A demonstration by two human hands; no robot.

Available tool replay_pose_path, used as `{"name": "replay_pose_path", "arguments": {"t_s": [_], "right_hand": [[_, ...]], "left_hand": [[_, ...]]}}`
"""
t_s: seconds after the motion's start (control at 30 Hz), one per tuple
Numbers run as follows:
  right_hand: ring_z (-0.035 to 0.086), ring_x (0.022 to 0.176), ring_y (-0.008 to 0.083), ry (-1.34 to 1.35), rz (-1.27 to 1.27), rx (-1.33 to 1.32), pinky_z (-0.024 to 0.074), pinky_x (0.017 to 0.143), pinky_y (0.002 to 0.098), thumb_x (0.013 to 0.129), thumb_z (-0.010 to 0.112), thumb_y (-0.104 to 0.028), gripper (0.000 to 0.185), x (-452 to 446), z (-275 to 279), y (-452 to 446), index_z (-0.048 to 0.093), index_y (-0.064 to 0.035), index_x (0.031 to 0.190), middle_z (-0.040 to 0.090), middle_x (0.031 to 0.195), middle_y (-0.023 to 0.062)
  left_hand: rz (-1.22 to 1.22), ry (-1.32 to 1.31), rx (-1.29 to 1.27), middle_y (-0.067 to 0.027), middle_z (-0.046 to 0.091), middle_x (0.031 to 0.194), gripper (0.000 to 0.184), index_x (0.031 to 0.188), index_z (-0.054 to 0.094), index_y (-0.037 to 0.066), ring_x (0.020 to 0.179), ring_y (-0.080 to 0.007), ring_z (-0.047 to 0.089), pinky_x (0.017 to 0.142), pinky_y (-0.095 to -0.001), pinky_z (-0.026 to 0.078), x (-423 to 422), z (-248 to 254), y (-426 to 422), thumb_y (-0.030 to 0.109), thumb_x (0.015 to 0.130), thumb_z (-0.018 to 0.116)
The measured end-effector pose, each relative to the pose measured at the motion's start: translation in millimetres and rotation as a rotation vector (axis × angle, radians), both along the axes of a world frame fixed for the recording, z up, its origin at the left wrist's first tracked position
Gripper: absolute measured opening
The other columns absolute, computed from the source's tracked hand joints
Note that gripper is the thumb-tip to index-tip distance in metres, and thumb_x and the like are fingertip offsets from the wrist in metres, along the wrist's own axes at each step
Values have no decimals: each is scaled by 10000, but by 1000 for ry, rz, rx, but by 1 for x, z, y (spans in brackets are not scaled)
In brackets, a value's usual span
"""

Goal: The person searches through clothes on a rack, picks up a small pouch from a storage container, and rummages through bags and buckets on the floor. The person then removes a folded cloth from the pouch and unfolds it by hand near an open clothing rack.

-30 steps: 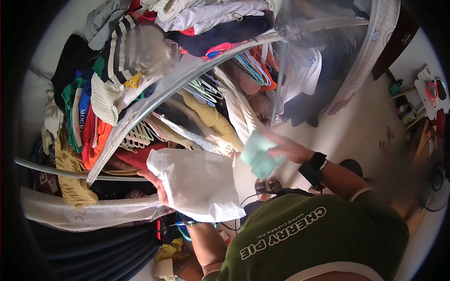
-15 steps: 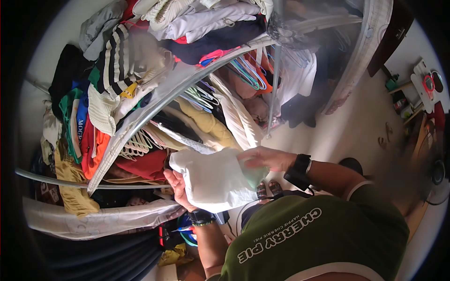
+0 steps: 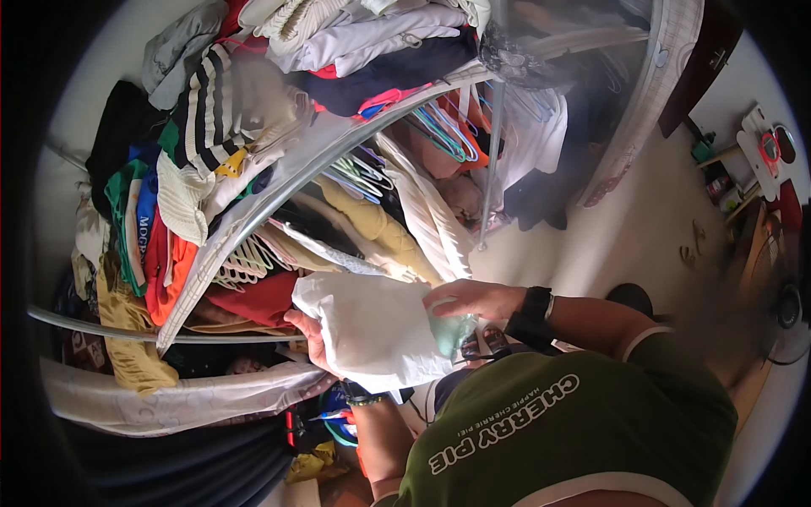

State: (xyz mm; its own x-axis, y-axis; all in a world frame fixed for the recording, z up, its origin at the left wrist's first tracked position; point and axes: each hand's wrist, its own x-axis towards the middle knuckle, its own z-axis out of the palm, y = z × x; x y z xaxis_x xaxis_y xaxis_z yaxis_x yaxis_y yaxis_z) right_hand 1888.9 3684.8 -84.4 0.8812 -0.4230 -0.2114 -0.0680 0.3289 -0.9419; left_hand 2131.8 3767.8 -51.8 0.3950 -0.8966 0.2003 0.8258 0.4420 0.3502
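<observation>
A white plastic bag (image 3: 363,329), thin and crinkled, is held up in front of my body. My left hand (image 3: 311,336) grips its left side, with part of the fingers hidden behind it. At the opposite end, my right hand (image 3: 475,301) bends its fingers over the bag's edge, beside a pale green, see-through part (image 3: 452,331). Whether that part belongs to the bag or lies inside it, I cannot tell. Both wrists wear dark bands.
Ahead stands a cloth wardrobe with a metal frame (image 3: 253,221), piled with folded clothes (image 3: 372,42). Several hangers (image 3: 359,179) lie among garments inside. A dark curtain (image 3: 169,460) hangs lower left. At the right are a fan (image 3: 787,306) and a small shelf (image 3: 760,152).
The bag and my left hand have shifted slightly left. My right hand has also moved a little left and down, its fingers now nearer the bag's edge.
</observation>
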Motion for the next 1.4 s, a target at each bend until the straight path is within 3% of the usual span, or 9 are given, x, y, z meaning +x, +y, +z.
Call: {"name": "replay_pose_path", "arguments": {"t_s": [0.2,0.4,0.53,0.6,0.73,0.83,0.93,1.13,1.4], "right_hand": [[527,968,69,-120,-93,337,421,861,262,888,637,-254,310,9,28,7,618,-1,1067,616,1029,16],[556,883,62,-80,-265,3,450,800,244,887,648,-226,284,5,47,-7,632,24,1021,648,939,13],[563,905,65,-26,-359,-162,461,781,245,862,682,-223,280,2,61,-13,641,22,990,660,965,51],[574,831,95,25,-420,-285,461,740,275,832,710,-227,278,0,63,-15,643,20,943,649,907,58],[538,745,127,75,-529,-579,442,686,306,808,727,-218,272,4,48,-19,611,21,868,590,822,75],[522,723,182,192,-546,-740,434,677,324,794,731,-228,287,7,50,-16,591,18,841,551,801,101],[524,725,248,251,-564,-793,433,677,345,783,733,-251,312,8,53,-14,571,13,813,532,806,132],[590,746,323,336,-587,-873,450,659,407,770,719,-328,338,-1,43,-18,592,-15,794,574,827,136],[593,783,311,333,-503,-815,460,696,391,776,717,-266,275,-11,43,-18,596,-29,846,592,866,134]], "left_hand": [[-14,-15,57,-105,545,1234,521,1307,498,211,1137,-281,527,997,-512,411,6,-21,2,40,815,505],[-1,-99,133,-67,602,1070,468,1186,564,140,993,-211,583,956,-434,456,14,-30,7,-64,773,484],[170,-616,624,-72,572,1079,365,1237,474,21,970,-180,555,901,-307,432,0,-28,7,14,872,492],[352,-1182,726,-55,571,1040,294,1192,510,8,949,-153,537,864,-290,423,3,-41,14,95,912,531],[306,-1321,697,-82,578,1042,238,1015,578,-2,980,-195,519,862,-334,417,-33,14,22,145,844,654],[442,-1837,460,-101,564,991,392,1009,593,46,968,-290,521,871,-404,408,-71,45,16,250,722,768],[483,-2107,495,-112,555,983,334,958,591,56,953,-304,522,845,-422,412,-89,46,8,137,685,764],[600,-1918,519,-113,567,847,53,809,619,16,817,-296,553,696,-369,441,-71,21,8,35,766,642],[346,-1501,743,-120,511,706,130,840,596,-65,621,-204,479,598,-304,400,-58,17,-2,52,869,549]]}}
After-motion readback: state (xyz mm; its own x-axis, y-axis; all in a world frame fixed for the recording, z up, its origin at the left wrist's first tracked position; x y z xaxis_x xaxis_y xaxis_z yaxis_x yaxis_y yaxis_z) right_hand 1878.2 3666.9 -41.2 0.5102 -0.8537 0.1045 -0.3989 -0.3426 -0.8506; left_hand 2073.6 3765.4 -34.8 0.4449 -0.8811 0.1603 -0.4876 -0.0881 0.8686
